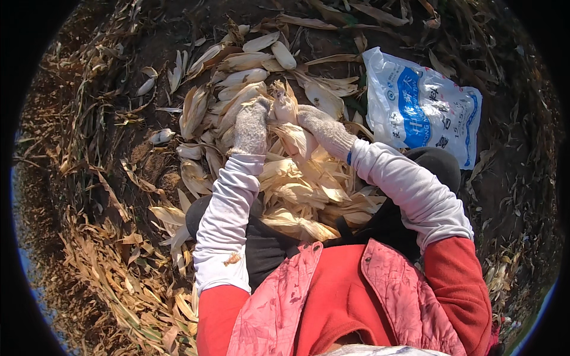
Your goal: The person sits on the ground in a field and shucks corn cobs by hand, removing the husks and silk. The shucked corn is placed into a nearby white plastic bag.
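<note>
Both hands wear pale knit work gloves, close together over a heap of corn. Between them an ear of corn [285, 103] in dry husk points away from me, with a loose flap of husk [295, 139] hanging on its near side. My right hand [324, 128] grips the ear from the right. From the left, my left hand [252, 127] closes against the same ear, its fingertips partly hidden. Several husk-covered ears [242, 78] lie just beyond and left of my left hand. Loose dry husks [307, 191] are piled between my knees, below the hands.
A white plastic sack [387, 118] with blue print and writing lies at right, beside my right knee [434, 164]. A bare pale ear [283, 55] rests at the far side of the heap. Dry stalks and leaves [111, 280] cover the soil at left.
</note>
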